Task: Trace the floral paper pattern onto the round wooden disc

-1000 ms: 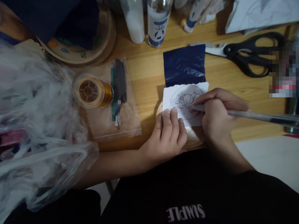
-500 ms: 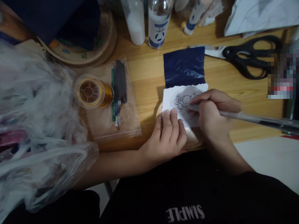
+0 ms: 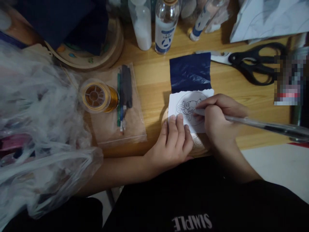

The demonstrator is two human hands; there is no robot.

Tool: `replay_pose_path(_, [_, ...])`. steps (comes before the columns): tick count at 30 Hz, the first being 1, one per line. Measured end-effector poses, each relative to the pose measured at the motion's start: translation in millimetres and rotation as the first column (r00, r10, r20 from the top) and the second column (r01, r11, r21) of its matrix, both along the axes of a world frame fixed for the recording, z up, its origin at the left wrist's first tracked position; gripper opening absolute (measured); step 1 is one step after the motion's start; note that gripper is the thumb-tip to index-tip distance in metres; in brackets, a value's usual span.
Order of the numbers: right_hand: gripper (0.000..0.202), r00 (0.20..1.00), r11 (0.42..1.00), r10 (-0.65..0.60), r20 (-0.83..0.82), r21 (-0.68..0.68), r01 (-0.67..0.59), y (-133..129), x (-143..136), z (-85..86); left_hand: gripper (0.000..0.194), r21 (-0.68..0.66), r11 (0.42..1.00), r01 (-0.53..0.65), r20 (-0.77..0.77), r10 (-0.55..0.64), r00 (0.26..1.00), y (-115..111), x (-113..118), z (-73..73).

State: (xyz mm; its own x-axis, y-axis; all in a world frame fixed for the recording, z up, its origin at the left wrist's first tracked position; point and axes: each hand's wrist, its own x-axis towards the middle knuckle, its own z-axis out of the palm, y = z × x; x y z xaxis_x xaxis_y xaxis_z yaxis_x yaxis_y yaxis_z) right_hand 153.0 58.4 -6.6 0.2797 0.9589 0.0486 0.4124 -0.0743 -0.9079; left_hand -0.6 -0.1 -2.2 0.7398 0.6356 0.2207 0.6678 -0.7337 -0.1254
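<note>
A pen (image 3: 256, 123) is gripped in my right hand (image 3: 218, 120), its tip over a line drawing on a small white sheet of paper (image 3: 173, 102). The drawing shows a curling floral figure inside a circle; my right fingers cover part of it. My left hand (image 3: 170, 145) lies on the paper's lower left part, fingers stretched out and slightly apart, its thumb mostly hidden. Dark blue carbon paper (image 3: 190, 72) sticks out beyond the sheet's far edge. Under the sheet is a round wooden piece (image 3: 199, 149), with some drawn lines showing near its lower edge.
Black-handled scissors (image 3: 251, 61) lie at the far right. Bottles (image 3: 165, 35) stand at the back. On the left are a spool of golden wire (image 3: 96, 96), a clear bag (image 3: 134, 129) with brushes, a crumpled plastic bag (image 3: 48, 129) and a round wooden frame (image 3: 113, 51).
The whole view has shifted a little, so the table things sit slightly lower. Both hands keep their places on the paper, with the pen tip at nearly the same spot.
</note>
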Motion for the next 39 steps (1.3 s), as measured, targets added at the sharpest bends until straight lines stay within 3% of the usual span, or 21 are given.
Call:
replay_pose_path(15, [0.024, 0.998, 0.998, -0.059, -0.015, -0.010, 0.059, -0.8, -0.5, -2.7, 0.074, 0.033, 0.999, -0.008, 0.010, 0.007, 1.000, 0.5, 0.5, -0.5])
replay_pose_path(39, [0.024, 1.000, 1.000, -0.013, -0.018, 0.019, 0.013, 0.3, 0.2, -2.1, 0.074, 0.050, 0.999, -0.011, -0.005, 0.011, 1.000, 0.0, 1.1, -1.3])
